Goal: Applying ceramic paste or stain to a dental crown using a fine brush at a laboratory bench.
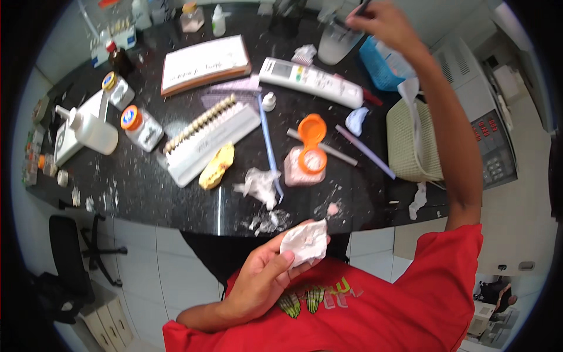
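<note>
One white piece (309, 245) held in half-curled left hand (265, 274); one dark handle (362, 8) pinched in right hand (388, 26) near one cup (336, 48).

Left hand (264, 276) curls palm-up while right hand (388, 26) pinches, stretched far forward.

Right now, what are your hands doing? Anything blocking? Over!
Left hand holding crumpled white piece. Right hand gripping dark tool at clear cup. Open orange-capped jar between them.

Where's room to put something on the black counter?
Front left, between the orange-lidded jar and the edge of the counter, and front right, between the purple stick and that edge; both are speckled. It's crowded in the middle: shade guide, crumpled tissue, pink powder jar.
</note>
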A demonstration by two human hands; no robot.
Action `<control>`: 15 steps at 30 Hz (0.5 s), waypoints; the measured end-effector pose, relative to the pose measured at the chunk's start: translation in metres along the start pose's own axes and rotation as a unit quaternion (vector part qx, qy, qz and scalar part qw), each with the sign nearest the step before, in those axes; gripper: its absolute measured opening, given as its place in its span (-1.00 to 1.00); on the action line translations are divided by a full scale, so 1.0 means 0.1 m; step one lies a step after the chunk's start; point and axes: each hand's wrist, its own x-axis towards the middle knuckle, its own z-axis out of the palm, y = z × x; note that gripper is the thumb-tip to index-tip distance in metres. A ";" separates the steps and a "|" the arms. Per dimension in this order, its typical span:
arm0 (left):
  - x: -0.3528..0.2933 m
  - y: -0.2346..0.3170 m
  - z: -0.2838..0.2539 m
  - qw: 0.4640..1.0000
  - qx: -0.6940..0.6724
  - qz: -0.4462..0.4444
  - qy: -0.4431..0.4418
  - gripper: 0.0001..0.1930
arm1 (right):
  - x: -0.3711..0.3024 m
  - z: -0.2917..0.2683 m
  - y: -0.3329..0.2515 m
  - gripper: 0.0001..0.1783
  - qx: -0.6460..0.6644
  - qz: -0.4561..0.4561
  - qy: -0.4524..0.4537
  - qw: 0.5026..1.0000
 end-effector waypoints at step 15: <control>-0.36 0.14 -0.03 0.998 0.035 0.024 0.049 -0.29 | -2.43 0.01 -1.60 -0.77 0.317 -0.129 0.068 0.937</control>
